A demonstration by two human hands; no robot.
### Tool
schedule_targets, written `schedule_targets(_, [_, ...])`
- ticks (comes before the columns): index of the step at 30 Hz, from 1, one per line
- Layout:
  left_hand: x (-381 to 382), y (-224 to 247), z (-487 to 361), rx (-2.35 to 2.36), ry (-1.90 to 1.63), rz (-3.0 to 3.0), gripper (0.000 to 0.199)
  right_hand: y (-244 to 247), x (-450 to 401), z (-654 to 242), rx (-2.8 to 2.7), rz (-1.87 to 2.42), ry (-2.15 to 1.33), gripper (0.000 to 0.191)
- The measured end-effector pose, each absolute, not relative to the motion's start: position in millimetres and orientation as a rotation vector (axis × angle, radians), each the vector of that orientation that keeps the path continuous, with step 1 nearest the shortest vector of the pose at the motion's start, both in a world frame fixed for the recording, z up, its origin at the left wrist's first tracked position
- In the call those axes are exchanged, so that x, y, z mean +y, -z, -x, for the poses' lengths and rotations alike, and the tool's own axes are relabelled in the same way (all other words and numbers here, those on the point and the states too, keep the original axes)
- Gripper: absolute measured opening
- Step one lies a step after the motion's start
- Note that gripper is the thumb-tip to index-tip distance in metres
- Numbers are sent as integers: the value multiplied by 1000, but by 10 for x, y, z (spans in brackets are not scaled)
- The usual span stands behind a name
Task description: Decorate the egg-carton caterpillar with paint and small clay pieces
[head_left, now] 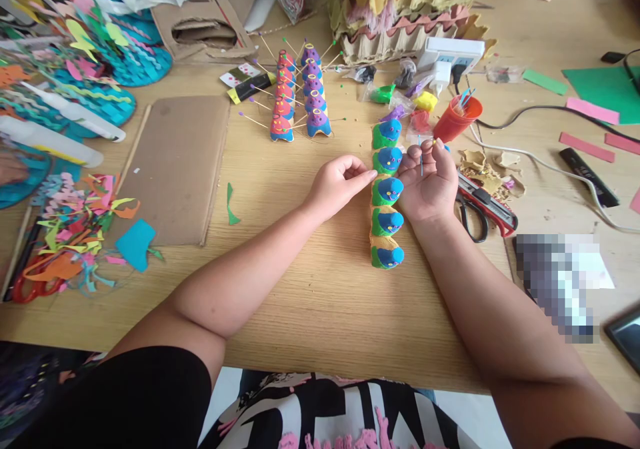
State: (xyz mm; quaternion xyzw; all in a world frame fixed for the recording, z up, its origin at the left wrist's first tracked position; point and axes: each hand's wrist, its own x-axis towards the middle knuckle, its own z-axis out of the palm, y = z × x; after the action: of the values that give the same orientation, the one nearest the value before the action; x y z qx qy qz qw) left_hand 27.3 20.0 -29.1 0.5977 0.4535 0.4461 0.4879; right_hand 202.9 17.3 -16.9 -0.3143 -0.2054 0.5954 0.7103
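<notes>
A strip of egg-carton cups [387, 191], painted blue and green with small dotted faces, lies lengthwise before me. My left hand [344, 183] is closed at its left edge, thumb and fingertips touching the carton. On the strip's other side, my right hand [431, 181] is turned palm up with curled fingers, holding a thin blue stick [421, 157]. A tiny yellow bit shows at its thumb and fingertip pinch. Farther back stand two finished-looking strips, one red [283, 95] and one purple [315, 92], with pins sticking out.
Beyond my right hand are an orange cup [457, 117], bagged clay [383, 93], a power strip [453, 49] and cables. A box cutter [493, 205] and scissors [473, 219] lie beside my right wrist. At left are cardboard [173, 169] and paper scraps [83, 219]. Egg trays [405, 15] are stacked behind.
</notes>
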Motion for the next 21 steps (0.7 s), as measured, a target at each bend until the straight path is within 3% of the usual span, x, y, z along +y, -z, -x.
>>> schedule_targets(11, [219,312,-261,1093,-1081,-1419,12,176,181,-2037,-579,788,-1245,32])
schedule_targets(21, [209,312,-268,1100,-1073,-1442,16,165,186,-2018,-508,788,-1259,33])
